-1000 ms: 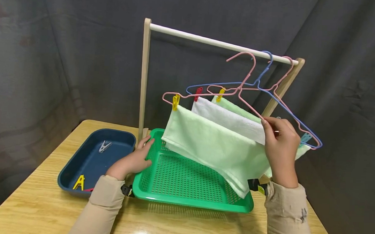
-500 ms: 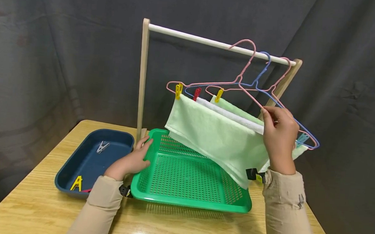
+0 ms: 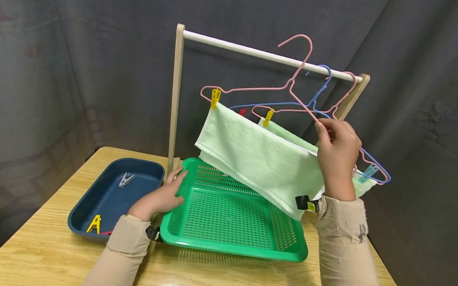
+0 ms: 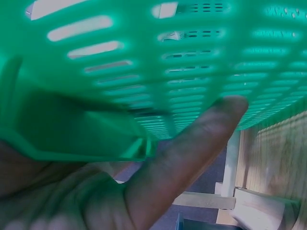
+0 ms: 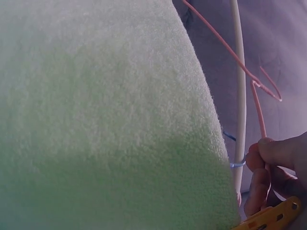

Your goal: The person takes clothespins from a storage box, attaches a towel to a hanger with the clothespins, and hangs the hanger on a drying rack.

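Note:
My right hand (image 3: pixel 337 154) pinches the right arm of a pink hanger (image 3: pixel 256 89), whose hook stands above the white bar in the head view. A pale green towel (image 3: pixel 259 157) hangs from it by a yellow clothespin (image 3: pixel 215 99) at the left end. Another yellow clothespin (image 5: pixel 276 216) shows beside my fingers in the right wrist view. My left hand (image 3: pixel 159 197) grips the left rim of a green basket (image 3: pixel 232 249), one digit lying along its perforated outer wall in the left wrist view. The front towel overlaps the basket's far right part.
A wooden rack with a white bar (image 3: pixel 237 50) carries a blue hanger (image 3: pixel 318 93) and another pink hanger (image 3: pixel 342 99) with towels. A dark blue tub (image 3: pixel 113 206) at the left holds a grey clothespin (image 3: pixel 126 180) and a yellow clothespin (image 3: pixel 94 223). Dark curtains stand behind.
My right hand has risen with the pink hanger and towel. The hanger's hook has gone from about bar height to above it, while my left hand has stayed at the basket.

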A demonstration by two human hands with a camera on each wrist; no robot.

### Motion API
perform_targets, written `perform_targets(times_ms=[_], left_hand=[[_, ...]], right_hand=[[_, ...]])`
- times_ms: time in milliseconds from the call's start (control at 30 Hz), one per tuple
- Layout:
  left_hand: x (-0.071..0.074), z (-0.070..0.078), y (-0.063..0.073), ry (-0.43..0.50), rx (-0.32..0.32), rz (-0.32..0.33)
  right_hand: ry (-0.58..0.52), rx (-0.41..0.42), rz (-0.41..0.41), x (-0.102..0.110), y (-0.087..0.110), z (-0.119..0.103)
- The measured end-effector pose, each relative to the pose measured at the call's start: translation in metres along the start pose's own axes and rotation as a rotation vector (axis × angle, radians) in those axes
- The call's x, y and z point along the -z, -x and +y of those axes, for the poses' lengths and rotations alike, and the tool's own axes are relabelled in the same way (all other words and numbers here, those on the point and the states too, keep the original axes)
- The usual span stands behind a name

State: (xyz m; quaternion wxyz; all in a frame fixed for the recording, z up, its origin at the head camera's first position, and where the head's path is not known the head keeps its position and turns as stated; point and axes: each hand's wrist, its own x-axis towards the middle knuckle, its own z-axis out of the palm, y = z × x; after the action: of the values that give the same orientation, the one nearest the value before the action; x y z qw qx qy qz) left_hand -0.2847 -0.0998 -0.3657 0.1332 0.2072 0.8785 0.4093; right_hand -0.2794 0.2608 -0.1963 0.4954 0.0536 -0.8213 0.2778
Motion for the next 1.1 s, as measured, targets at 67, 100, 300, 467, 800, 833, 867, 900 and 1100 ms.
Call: perform_targets(times_ms=[67, 100, 300, 467, 800, 833, 867, 900, 1100], left_hand=[[-0.006, 0.003, 0.001, 0.000, 0.006, 0.015], [-0.008, 0.004, 0.002, 0.001, 0.009, 0.023], [-0.009, 0.001, 0.000, 0.011, 0.011, 0.022], [-0.009, -0.002, 0.000, 0.013, 0.017, 0.027], [-0.009, 0.001, 0.000, 0.003, 0.017, 0.034], [-0.010, 0.001, 0.000, 0.004, 0.017, 0.034], [-0.010, 0.002, 0.001, 0.004, 0.017, 0.034], [-0.010, 0.002, 0.001, 0.004, 0.015, 0.033], [-0.008, 0.001, 0.001, -0.002, 0.011, 0.035]], right_hand=[[-0.017, -0.004, -0.013, -0.001, -0.002, 0.003], [-0.023, -0.008, -0.022, -0.001, -0.003, 0.004], [0.004, -0.050, -0.063, -0.006, -0.005, 0.003], [0.000, -0.039, -0.069, -0.011, -0.004, 0.007], [0.010, -0.037, -0.090, -0.016, -0.001, 0.007], [0.008, -0.033, -0.092, -0.016, 0.000, 0.007], [0.007, -0.032, -0.093, -0.017, 0.000, 0.007], [0.006, -0.032, -0.095, -0.017, 0.000, 0.007], [0.007, -0.051, -0.101, -0.020, 0.003, 0.008]])
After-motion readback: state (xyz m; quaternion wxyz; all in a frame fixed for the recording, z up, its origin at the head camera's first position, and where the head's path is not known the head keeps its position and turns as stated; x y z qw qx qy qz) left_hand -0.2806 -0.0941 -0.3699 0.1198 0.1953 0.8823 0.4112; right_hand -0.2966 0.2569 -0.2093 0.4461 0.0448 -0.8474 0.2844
